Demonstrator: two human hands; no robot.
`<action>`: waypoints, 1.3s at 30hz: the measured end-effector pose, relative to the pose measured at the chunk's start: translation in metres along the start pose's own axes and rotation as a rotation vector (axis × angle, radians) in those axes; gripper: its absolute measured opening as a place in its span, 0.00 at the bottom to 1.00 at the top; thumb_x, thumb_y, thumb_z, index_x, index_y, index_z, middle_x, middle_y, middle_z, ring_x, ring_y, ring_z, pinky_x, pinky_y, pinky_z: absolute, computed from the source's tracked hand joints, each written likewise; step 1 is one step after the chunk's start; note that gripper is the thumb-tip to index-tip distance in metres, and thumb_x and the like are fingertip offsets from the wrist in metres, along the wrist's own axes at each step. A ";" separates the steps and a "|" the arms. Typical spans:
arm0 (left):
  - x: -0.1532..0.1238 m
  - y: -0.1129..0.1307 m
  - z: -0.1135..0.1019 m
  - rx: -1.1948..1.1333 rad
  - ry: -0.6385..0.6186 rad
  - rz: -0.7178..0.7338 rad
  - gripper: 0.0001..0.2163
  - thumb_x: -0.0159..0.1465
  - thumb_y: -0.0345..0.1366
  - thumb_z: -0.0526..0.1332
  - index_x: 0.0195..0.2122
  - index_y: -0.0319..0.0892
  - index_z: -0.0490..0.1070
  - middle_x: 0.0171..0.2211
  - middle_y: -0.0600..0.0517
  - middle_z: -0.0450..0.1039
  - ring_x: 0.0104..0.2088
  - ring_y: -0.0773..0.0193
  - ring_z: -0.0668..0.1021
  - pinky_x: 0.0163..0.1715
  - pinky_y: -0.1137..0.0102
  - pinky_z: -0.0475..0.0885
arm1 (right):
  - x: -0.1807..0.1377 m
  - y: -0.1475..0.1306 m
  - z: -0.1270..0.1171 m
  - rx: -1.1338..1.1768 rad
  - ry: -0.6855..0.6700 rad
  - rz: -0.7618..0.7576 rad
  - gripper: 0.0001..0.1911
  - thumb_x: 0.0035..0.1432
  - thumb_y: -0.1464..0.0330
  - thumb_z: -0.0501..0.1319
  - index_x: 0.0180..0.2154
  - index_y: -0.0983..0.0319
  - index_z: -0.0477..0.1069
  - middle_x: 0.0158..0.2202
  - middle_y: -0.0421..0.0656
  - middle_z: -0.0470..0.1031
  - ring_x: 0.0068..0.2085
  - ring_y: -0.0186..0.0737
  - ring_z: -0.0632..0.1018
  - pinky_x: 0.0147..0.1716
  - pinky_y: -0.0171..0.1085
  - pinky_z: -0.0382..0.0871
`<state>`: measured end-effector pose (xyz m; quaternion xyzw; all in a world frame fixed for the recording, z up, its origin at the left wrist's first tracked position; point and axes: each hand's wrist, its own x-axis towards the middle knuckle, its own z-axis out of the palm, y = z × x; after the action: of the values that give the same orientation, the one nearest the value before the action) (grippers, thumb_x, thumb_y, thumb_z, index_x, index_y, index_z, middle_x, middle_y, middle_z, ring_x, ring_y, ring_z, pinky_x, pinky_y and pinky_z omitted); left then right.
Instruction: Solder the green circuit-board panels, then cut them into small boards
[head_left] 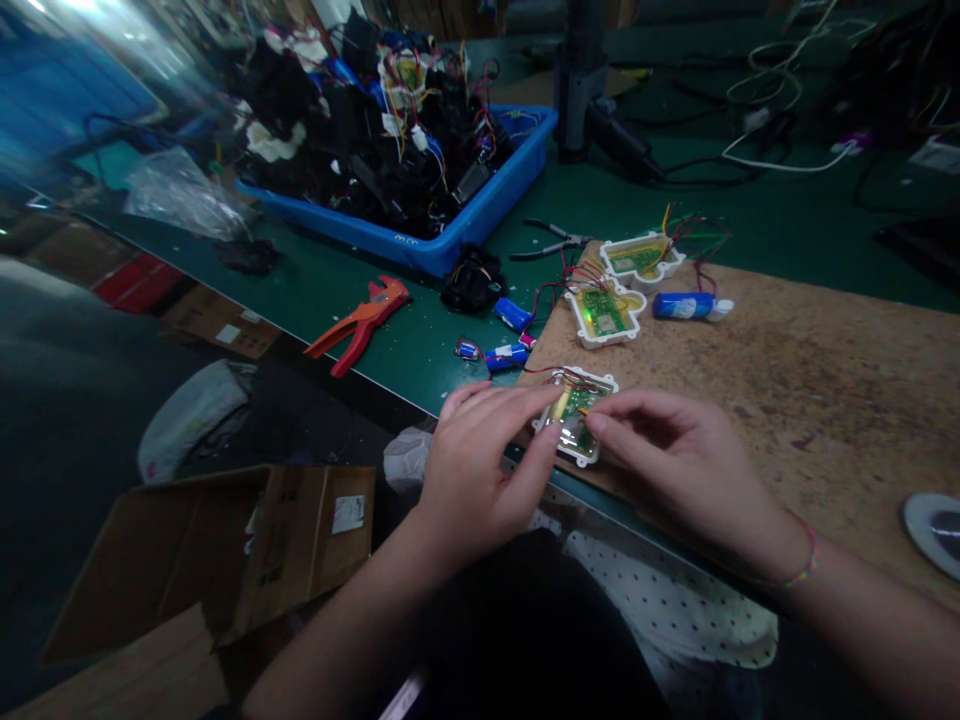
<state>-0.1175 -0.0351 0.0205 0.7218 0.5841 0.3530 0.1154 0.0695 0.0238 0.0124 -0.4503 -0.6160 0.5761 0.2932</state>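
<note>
Working on a small circuit board (576, 412) in its white tray, at the near edge of the cork mat (787, 370) on the desk (315, 290). Step in hand, by judgement: seating or adjusting something small on the board, maybe a wire end. Left hand (472, 470) with fingers stretched and close together, tips pressing on the left side of the board; right hand (675, 455) with fingers curled, thumb and forefinger pinching at the right edge of the board, what exactly is pinched too small to tell. Next move probably calls for fine, steady finger work without pulling the thin red wires. Board directly under both sets of fingertips, between the two hands. Two more boards (606, 312) farther back, blue cells (506, 354) just left, red pliers (360, 322) well apart.
</note>
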 end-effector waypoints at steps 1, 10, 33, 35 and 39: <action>0.001 -0.001 -0.002 -0.013 0.009 -0.009 0.14 0.66 0.34 0.58 0.52 0.46 0.71 0.51 0.51 0.76 0.50 0.61 0.77 0.55 0.59 0.66 | 0.000 0.000 0.000 0.003 0.002 0.007 0.14 0.54 0.59 0.67 0.38 0.61 0.77 0.34 0.43 0.79 0.32 0.35 0.76 0.31 0.35 0.70; 0.014 0.005 -0.004 0.039 -0.055 0.038 0.09 0.66 0.39 0.59 0.45 0.45 0.73 0.46 0.52 0.78 0.48 0.60 0.77 0.53 0.59 0.63 | -0.002 0.002 0.001 -0.115 0.011 -0.087 0.11 0.56 0.59 0.65 0.38 0.59 0.77 0.33 0.42 0.78 0.33 0.35 0.76 0.33 0.34 0.70; 0.032 0.002 -0.011 0.135 -0.330 0.237 0.06 0.68 0.33 0.53 0.37 0.44 0.68 0.35 0.53 0.75 0.40 0.60 0.76 0.47 0.57 0.61 | -0.003 -0.002 0.000 -0.283 0.014 -0.206 0.08 0.58 0.62 0.63 0.36 0.58 0.77 0.32 0.41 0.78 0.31 0.35 0.77 0.28 0.33 0.70; 0.032 0.000 -0.012 0.129 -0.301 0.235 0.06 0.69 0.35 0.53 0.38 0.45 0.69 0.36 0.54 0.76 0.41 0.60 0.77 0.47 0.59 0.64 | -0.003 -0.002 0.001 -0.286 0.024 -0.204 0.08 0.57 0.62 0.63 0.35 0.58 0.77 0.31 0.41 0.78 0.30 0.34 0.76 0.26 0.32 0.70; 0.041 -0.044 -0.041 0.177 -0.164 0.139 0.12 0.67 0.44 0.56 0.48 0.46 0.70 0.46 0.50 0.76 0.46 0.59 0.78 0.46 0.65 0.71 | -0.003 0.000 0.003 -0.274 0.062 -0.209 0.08 0.56 0.62 0.64 0.34 0.58 0.77 0.30 0.41 0.78 0.27 0.33 0.75 0.25 0.32 0.70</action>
<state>-0.1749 0.0062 0.0399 0.7943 0.5500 0.2471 0.0738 0.0679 0.0194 0.0127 -0.4369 -0.7231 0.4389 0.3061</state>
